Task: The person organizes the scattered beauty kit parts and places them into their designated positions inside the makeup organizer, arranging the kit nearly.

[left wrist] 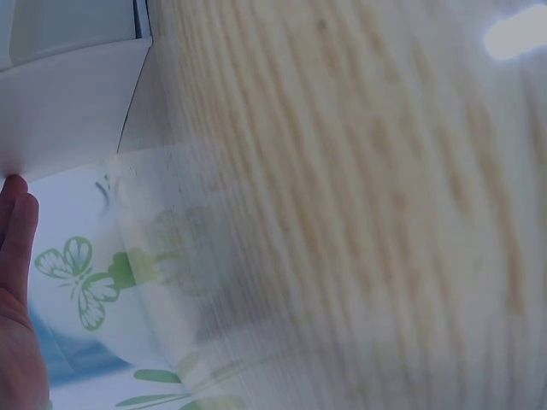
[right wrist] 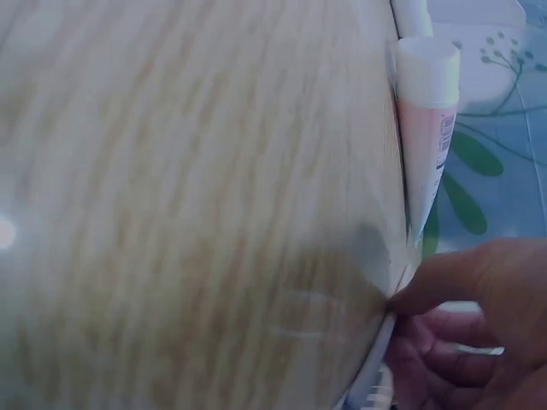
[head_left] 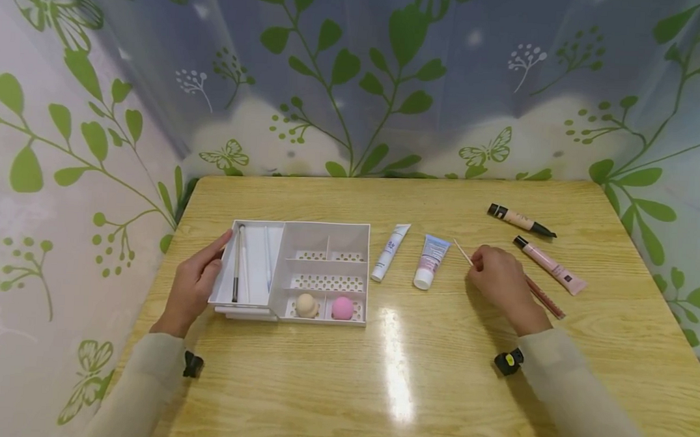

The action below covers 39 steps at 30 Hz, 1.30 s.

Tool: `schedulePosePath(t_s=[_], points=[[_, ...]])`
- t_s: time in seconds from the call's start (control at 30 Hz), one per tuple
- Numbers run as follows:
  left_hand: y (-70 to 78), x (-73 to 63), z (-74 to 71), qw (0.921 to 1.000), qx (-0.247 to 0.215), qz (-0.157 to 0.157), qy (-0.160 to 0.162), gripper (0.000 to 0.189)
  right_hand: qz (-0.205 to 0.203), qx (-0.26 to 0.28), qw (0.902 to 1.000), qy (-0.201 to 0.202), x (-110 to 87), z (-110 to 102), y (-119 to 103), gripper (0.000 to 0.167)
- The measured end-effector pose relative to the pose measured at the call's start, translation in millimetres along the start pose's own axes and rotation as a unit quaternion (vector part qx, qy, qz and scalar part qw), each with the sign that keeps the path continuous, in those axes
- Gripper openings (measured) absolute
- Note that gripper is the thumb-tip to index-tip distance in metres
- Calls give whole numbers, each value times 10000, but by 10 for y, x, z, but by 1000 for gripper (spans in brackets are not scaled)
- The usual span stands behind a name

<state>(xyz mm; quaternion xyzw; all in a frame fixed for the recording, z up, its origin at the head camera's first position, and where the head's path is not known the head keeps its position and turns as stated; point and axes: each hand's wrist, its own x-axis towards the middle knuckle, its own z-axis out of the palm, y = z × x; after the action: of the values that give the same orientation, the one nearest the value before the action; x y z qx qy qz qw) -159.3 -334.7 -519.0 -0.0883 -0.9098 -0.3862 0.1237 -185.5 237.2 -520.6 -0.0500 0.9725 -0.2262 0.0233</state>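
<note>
My left hand (head_left: 190, 288) rests against the left side of a white organizer box (head_left: 366, 271); its straight fingers (left wrist: 19, 248) touch the box's outer wall in the left wrist view. In the box's long left compartment lie slim brushes, one dark-tipped (head_left: 236, 272). A beige sponge (head_left: 306, 306) and a pink sponge (head_left: 343, 308) occupy the two front small compartments. My right hand (head_left: 500, 277) is low over the table, thumb and finger pinching a thin pale stick (head_left: 462, 251). A reddish-brown slim tube (head_left: 546, 297) emerges from beneath that hand, partly hidden.
Between box and right hand lie a slim white tube (head_left: 391, 253) and a blue-and-pink tube (head_left: 430, 261) with a white cap. Beyond the right hand are a pink tube with black cap (head_left: 550, 265) and a beige-and-black tube (head_left: 521, 221). Patterned curtains surround the wooden table (head_left: 319, 386).
</note>
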Motion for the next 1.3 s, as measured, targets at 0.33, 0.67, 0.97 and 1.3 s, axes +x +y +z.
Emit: schedulePosePath(t_s=[0.33,0.67,0.97,1.3], points=[[-23,8,-2,9999,-2,112,66,52,96,-187,9997,-118,-3,-52,-20,25],[-22,5,-5,10000,15,20,36,52,-172,535,9984,86,45,-189,-33,30],[-8,-5,4,10000,-6,5,42,52,-249,1178,9925,188,82,-212,-136,30],[-17,-2,11,10000,-6,32,89,51,-357,1651,9856,120,153,-239,-327,29]])
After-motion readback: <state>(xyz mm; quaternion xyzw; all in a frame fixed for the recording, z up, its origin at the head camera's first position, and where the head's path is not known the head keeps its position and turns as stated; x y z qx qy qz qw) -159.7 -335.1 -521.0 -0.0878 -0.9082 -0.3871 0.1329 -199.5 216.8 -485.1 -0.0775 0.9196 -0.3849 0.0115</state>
